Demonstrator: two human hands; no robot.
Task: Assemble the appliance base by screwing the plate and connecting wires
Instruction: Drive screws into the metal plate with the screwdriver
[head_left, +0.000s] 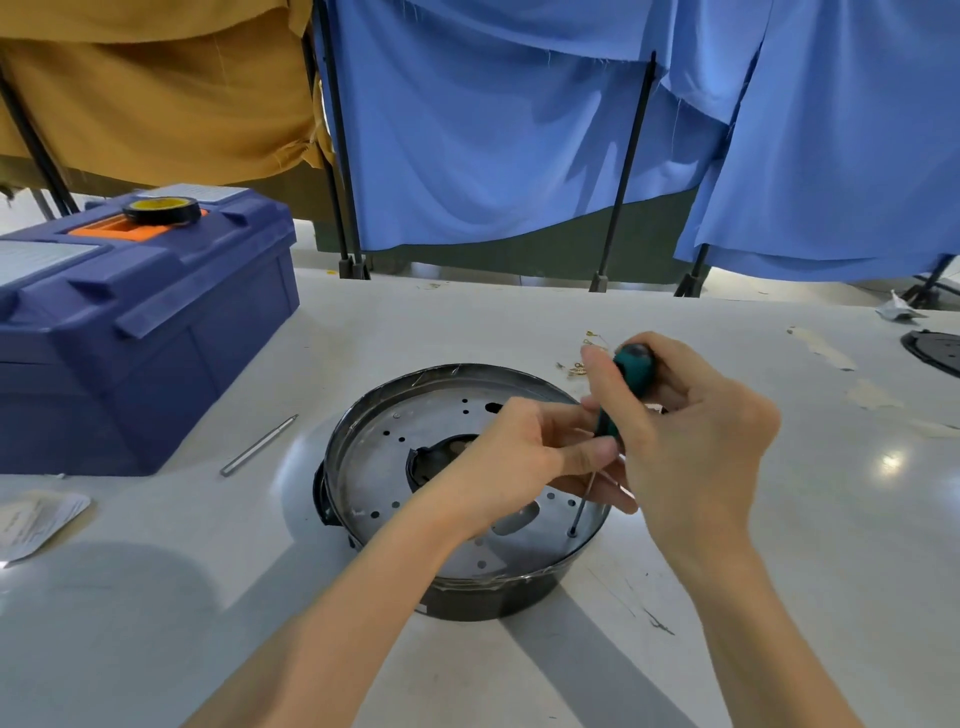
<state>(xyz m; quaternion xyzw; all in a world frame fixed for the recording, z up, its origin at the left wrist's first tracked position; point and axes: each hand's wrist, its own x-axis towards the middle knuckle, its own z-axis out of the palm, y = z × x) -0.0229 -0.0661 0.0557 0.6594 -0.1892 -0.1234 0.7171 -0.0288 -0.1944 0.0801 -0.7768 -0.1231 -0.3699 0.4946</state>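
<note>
Looking down at our own two hands, we see a round black appliance base (483, 597) sitting on a white table (831, 493), near the middle and close to us. A perforated metal plate (384, 447) lies inside its rim. Our right hand (691, 431) curls around the teal handle of a screwdriver (636, 366), held nearly upright, its tip resting in a hole near the plate's right edge. Our left hand (519, 457) pinches the tool just below the handle between thumb and fingers. A blue toolbox (145, 332) stands to the left with a tape roll (162, 210) on its lid. Small brass terminals (589, 340) lie beyond the base.
</note>
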